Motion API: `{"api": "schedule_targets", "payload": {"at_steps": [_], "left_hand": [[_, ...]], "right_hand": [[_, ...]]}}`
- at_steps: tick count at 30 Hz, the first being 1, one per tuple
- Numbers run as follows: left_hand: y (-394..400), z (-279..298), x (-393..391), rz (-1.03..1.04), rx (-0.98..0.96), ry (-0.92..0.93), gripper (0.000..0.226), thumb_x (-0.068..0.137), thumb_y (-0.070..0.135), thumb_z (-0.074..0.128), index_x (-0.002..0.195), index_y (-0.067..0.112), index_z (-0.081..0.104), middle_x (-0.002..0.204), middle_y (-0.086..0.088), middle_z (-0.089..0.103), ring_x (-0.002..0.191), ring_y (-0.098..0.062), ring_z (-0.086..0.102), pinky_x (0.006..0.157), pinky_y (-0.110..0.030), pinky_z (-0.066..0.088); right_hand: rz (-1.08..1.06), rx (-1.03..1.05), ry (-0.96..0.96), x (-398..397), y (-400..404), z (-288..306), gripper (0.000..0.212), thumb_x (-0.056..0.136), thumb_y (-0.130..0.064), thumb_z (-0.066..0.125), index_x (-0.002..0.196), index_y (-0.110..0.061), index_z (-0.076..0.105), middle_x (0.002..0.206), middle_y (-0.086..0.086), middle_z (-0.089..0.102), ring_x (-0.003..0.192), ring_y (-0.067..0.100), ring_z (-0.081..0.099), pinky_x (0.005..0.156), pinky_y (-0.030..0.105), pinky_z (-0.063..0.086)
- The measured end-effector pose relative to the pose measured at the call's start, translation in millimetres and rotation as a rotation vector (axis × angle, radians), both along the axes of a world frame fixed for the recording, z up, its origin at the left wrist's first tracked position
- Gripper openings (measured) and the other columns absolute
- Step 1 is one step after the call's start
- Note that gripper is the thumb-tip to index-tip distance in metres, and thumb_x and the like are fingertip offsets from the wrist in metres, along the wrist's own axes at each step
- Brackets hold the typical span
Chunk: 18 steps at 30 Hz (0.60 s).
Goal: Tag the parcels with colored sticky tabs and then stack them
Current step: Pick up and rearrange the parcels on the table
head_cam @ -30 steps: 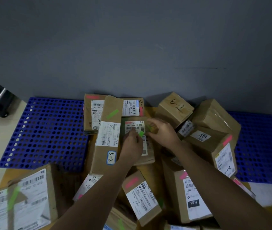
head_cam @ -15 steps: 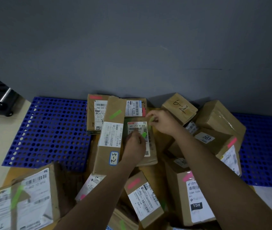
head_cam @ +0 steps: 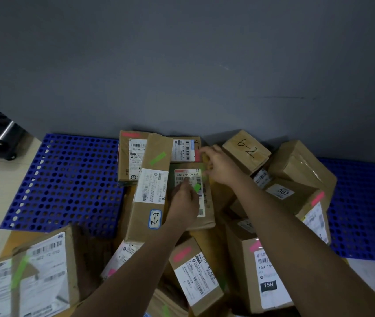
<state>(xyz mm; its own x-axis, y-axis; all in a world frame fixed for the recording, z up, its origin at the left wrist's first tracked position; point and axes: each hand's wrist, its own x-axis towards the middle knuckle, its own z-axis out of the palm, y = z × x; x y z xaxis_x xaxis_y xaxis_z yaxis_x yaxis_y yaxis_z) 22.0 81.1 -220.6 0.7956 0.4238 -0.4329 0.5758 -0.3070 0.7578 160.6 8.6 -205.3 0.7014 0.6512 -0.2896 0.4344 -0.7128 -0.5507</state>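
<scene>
Several brown cardboard parcels lie heaped against the wall. In the middle is a flat parcel [head_cam: 207, 216] with a white barcode label. My left hand [head_cam: 184, 203] rests on that label and pinches a green sticky tab [head_cam: 197, 187] at its fingertips. My right hand [head_cam: 222, 167] is over the parcel's far right corner, fingers curled down. Whatever they hold is hidden. A long parcel [head_cam: 146, 216] with a green tab lies just left of my left hand. Other parcels carry pink tabs [head_cam: 182, 253] or green ones.
Blue perforated mats [head_cam: 65, 181] lie left and right of the heap on a tan surface. A grey wall [head_cam: 182, 65] stands right behind the parcels. A box marked 6-2 [head_cam: 246, 152] sits close to my right hand. A large parcel [head_cam: 28, 275] is at the near left.
My right hand has drawn away from my left hand, up toward the flat parcel's far right corner. My left hand has stayed on the label with the green tab.
</scene>
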Motion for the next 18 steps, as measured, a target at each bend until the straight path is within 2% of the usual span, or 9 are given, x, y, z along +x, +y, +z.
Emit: {"api": "schedule_targets", "payload": {"at_steps": [2, 5, 7, 12, 15, 18], "left_hand": [[0, -1, 0, -0.002, 0.009, -0.005, 0.047, 0.1, 0.012, 0.04, 0.146, 0.011, 0.031, 0.129, -0.011, 0.052, 0.112, -0.022, 0.056, 0.093, -0.039, 0.051], [0, -4, -1, -0.007, 0.024, 0.001, 0.043, 0.1, 0.013, 0.04, 0.142, 0.009, 0.035, 0.125, -0.011, 0.053, 0.108, -0.021, 0.058, 0.091, -0.039, 0.052], [0, -6, -1, -0.008, 0.033, -0.002, 0.042, 0.099, 0.014, 0.04, 0.141, 0.008, 0.037, 0.123, -0.011, 0.054, 0.107, -0.02, 0.058, 0.091, -0.039, 0.053], [0, -6, -2, -0.007, 0.035, -0.009, 0.044, 0.1, 0.014, 0.039, 0.144, 0.012, 0.033, 0.123, -0.008, 0.054, 0.107, -0.018, 0.057, 0.091, -0.034, 0.052], [0, -4, -1, 0.002, 0.021, -0.005, 0.047, 0.1, 0.014, 0.039, 0.146, 0.012, 0.029, 0.126, -0.01, 0.053, 0.111, -0.021, 0.056, 0.094, -0.04, 0.051], [0, -3, 0, 0.008, 0.017, 0.006, 0.046, 0.1, 0.014, 0.039, 0.145, 0.01, 0.031, 0.126, -0.011, 0.053, 0.113, -0.022, 0.056, 0.094, -0.041, 0.051]], "right_hand": [[0.015, -0.007, -0.013, 2, 0, 2, 0.056, 0.079, -0.004, 0.07, 0.128, -0.023, 0.05, 0.128, -0.001, 0.045, 0.11, 0.015, 0.051, 0.094, 0.033, 0.048], [0.065, -0.053, -0.115, 0, -4, -1, 0.027, 0.082, -0.01, 0.07, 0.106, -0.017, 0.061, 0.117, -0.001, 0.049, 0.103, 0.013, 0.049, 0.092, 0.027, 0.044], [0.102, -0.078, -0.158, -4, -8, -7, 0.013, 0.088, -0.013, 0.064, 0.101, -0.013, 0.066, 0.112, 0.001, 0.054, 0.1, 0.013, 0.053, 0.094, 0.03, 0.046], [0.132, -0.037, -0.197, -18, -19, -17, 0.022, 0.095, -0.014, 0.054, 0.111, -0.011, 0.068, 0.122, 0.003, 0.055, 0.107, 0.017, 0.055, 0.096, 0.032, 0.045], [0.237, -0.101, -0.229, -25, -26, -16, 0.025, 0.097, -0.022, 0.05, 0.116, -0.014, 0.066, 0.132, 0.001, 0.046, 0.116, 0.021, 0.046, 0.096, 0.037, 0.044], [0.311, -0.187, -0.307, -28, -30, -7, 0.033, 0.099, -0.027, 0.046, 0.127, -0.017, 0.059, 0.138, 0.0, 0.039, 0.124, 0.021, 0.035, 0.102, 0.038, 0.037]]}}
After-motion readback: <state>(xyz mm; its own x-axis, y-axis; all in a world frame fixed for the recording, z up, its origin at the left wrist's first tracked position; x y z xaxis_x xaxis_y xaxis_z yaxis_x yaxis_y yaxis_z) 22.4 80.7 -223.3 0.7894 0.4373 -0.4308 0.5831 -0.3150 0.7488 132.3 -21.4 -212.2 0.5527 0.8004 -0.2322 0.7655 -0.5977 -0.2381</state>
